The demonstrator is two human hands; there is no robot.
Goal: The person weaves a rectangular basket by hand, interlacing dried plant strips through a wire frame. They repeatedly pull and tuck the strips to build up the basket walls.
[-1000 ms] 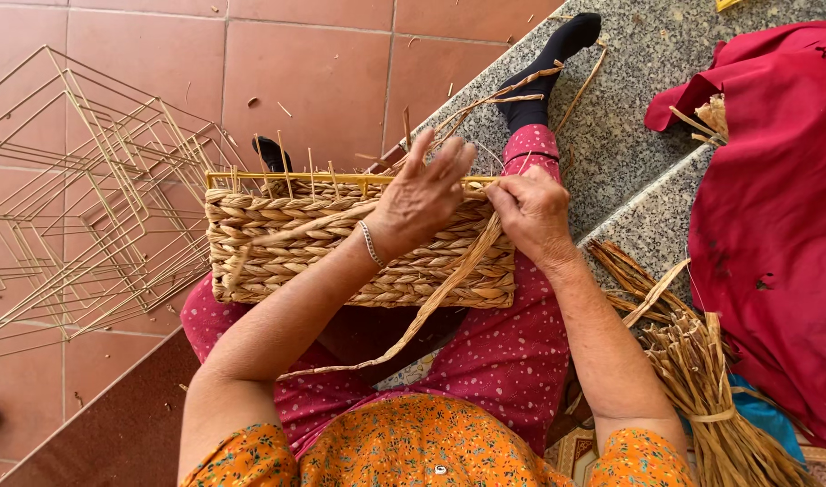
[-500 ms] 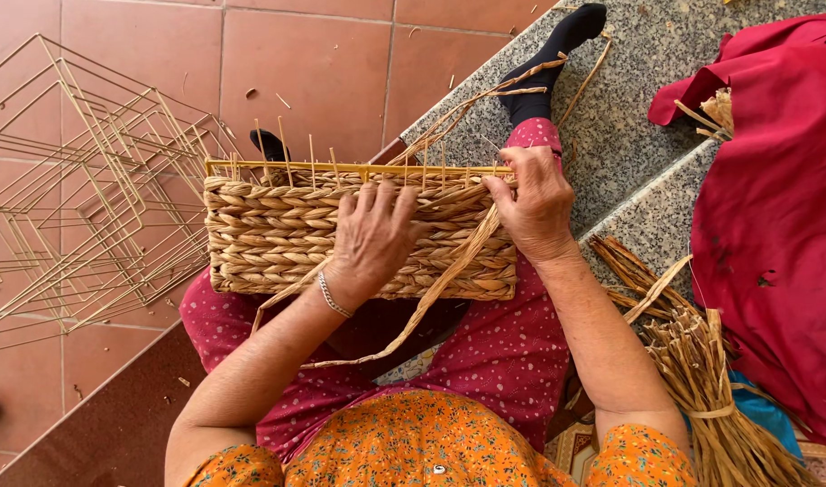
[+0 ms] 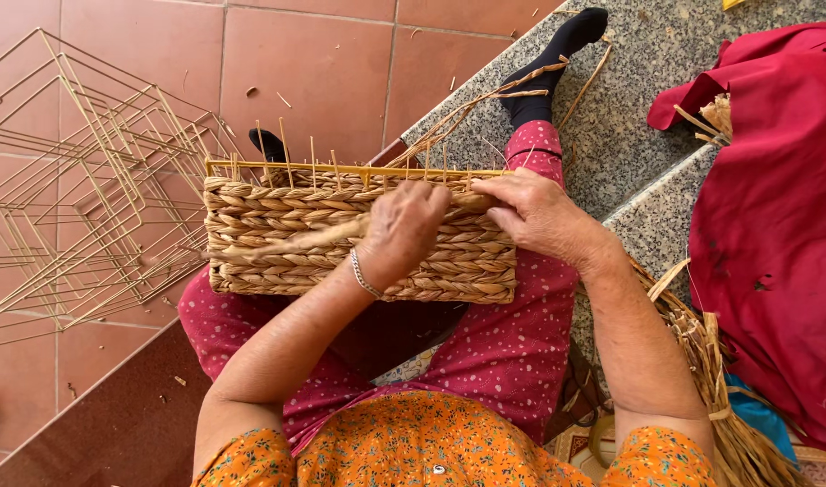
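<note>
Evidently braced across the lap for weaving: half-woven basket (image 3: 341,239) steadied by right hand (image 3: 544,219), left hand (image 3: 402,230) fingers curled, pinching a straw strand (image 3: 287,245).

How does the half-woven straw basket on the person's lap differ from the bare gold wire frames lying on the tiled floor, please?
The half-woven straw basket has its sides covered in braided rows, while the bare gold wire frames are open, so the red tiles show through. The basket rests on the lap with the left hand and right hand on it; the frames lie untouched on the floor. There is one basket, but several frames overlap. Both share a boxy shape and thin yellow uprights.
</note>
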